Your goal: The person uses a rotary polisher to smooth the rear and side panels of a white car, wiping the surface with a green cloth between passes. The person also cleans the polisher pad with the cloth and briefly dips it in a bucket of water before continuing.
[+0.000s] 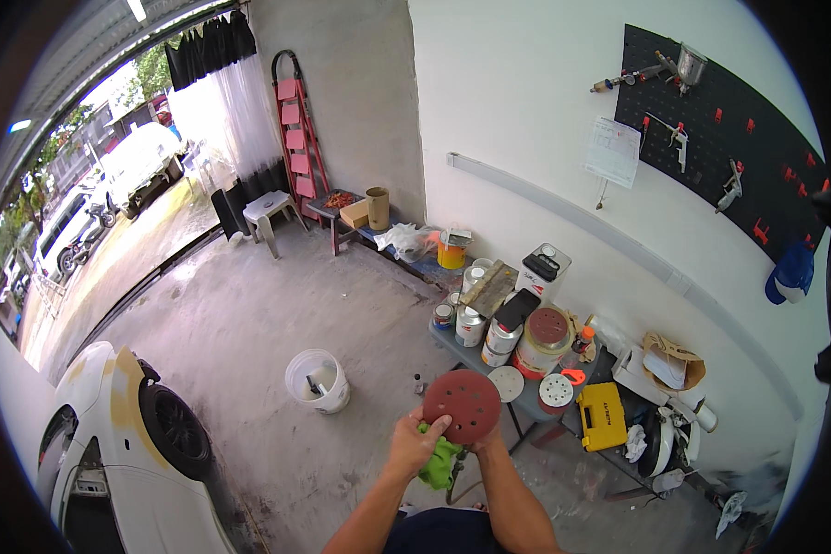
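In front of me a round, dark red sanding disc [463, 407] with small holes faces up. My left hand [417, 445] is closed on its left edge, the thumb lying over the top. Under the disc, against that hand, hangs something bright green [441, 466]; its kind is unclear. My right hand [485, 438] is at the disc's lower right edge, its fingers hidden behind it. Part of a thin hose [463, 484] shows below. Beyond the disc, on the bench, a pale round disc [507, 383] lies close by.
A bench [535, 407] at the right bears several paint cans [501, 343], a white perforated pad [556, 391] and a yellow case [602, 417]. A white bucket [318, 380] stands on the floor. At the left is a white car [125, 471]. Spray guns [688, 69] hang on a black pegboard [729, 138].
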The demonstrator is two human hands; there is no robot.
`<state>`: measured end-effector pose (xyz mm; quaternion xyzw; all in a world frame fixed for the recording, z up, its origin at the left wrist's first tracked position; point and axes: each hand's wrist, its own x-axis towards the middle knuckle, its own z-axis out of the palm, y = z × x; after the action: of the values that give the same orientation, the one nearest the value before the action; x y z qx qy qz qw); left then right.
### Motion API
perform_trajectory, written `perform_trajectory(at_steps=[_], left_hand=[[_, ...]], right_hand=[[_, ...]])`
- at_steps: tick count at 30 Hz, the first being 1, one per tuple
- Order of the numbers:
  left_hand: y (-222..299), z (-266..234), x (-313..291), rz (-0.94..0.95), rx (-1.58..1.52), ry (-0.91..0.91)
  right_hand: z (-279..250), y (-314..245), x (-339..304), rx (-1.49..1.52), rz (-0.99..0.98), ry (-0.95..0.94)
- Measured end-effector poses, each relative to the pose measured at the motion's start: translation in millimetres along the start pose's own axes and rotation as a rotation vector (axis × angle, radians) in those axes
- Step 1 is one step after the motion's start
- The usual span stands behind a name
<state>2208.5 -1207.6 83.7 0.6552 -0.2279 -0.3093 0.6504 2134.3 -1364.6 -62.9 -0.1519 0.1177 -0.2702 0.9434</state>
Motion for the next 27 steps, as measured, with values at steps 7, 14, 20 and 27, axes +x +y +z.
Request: perform_trajectory(at_steps=[7,14,20,27], left_hand=[[-4,-33,4,-0.053,-0.032,0.095],[3,-110,12,-0.075,0.572,0.201],[-29,-195,44,-0.085,0.084,0.144],[-110,-308,190,-0.167,0.088,0.614]], right_hand=[[16,31,18,-0.145,0.012,-0.025],[17,85,52,-0.087,0.156,-0.224],[18,152,103,-0.141,0.167,-0.333],[99,264,244,-0.183,0.371,-0.062]])
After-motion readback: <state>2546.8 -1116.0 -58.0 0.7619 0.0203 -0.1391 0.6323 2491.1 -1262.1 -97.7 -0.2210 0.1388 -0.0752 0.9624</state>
